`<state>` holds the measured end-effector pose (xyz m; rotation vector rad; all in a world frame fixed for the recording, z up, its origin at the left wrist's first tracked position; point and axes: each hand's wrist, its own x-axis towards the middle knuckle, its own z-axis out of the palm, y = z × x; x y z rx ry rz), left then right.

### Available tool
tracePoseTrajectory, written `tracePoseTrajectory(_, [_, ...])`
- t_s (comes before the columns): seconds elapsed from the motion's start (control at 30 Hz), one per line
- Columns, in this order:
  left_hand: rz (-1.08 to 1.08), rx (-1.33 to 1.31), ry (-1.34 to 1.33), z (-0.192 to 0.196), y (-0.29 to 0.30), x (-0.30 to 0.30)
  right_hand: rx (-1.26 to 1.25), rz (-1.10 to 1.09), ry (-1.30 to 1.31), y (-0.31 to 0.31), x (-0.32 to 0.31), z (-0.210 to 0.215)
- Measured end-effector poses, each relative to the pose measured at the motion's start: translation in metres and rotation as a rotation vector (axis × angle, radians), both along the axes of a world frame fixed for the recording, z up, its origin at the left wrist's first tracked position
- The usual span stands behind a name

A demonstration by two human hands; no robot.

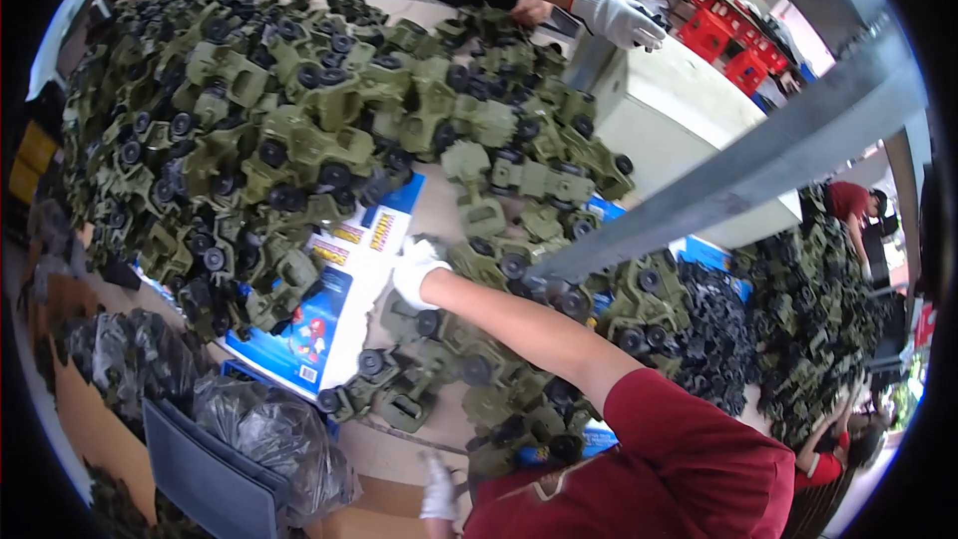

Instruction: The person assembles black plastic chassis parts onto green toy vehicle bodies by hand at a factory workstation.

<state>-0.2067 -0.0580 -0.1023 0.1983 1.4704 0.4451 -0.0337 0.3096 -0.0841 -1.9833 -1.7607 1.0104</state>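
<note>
- Worktable (444, 215): beige top, largely covered by the stock described below.
- Olive-green toy off-road vehicles (299, 130): main heap on the table's left and far side, tangled at all angles, black wheels fitted; more lie in front of the person and along the right.
- Metal bar (728, 165): grey, crossing diagonally above the right side of the table.
- Cabinet (659, 120): cream, box-shaped, behind the bar.
- Clear plastic bag (264, 429): crumpled, lower left, beside a dark grey plastic panel (210, 469).
- Printed cardboard sheet (354, 314): flat on the table, partly under the main heap. Printing: white ground with blue areas; two bold lettering blocks on yellow near the upper end; a red figure illustration on the blue near the lower end.
- Black parts (714, 324): small pieces piled between vehicles at right; type too small to tell.
- Right hand (419, 274): white glove, at the sheet's right edge, just above a greyish-green vehicle (399, 317). Cannot tell whether the fingers are apart, together or gripping.
- Left hand (437, 489): white glove, blurred, low by the table's near edge, well apart from the right; finger state cannot be told.
- Co-worker's gloved hand (614, 18): white with red cuff edge, across the table.
- Barcode (307, 375): on the sheet's lower corner, black on white, too small to read.
</note>
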Motion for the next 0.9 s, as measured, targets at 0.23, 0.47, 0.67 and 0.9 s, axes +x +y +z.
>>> tracePoseTrajectory(0.23, [-0.801, 0.419, 0.159, -0.019, -0.007, 0.056, 0.344, 0.753, -0.316, -0.097, 0.020, 0.102])
tracePoseTrajectory(0.47, [-1.188, 0.236, 0.323, 0.015, 0.017, 0.042, 0.256, 1.102, -0.383, -0.257, 0.036, 0.091])
tracePoseTrajectory(0.67, [-1.079, 0.312, 0.233, 0.061, 0.018, 0.027, 0.266, 0.862, -0.537, -0.268, 0.031, 0.044])
tracePoseTrajectory(0.9, [-1.265, 0.699, 0.644, 0.032, -0.021, 0.031, 0.632, 1.086, -0.169, -0.352, 0.070, 0.102])
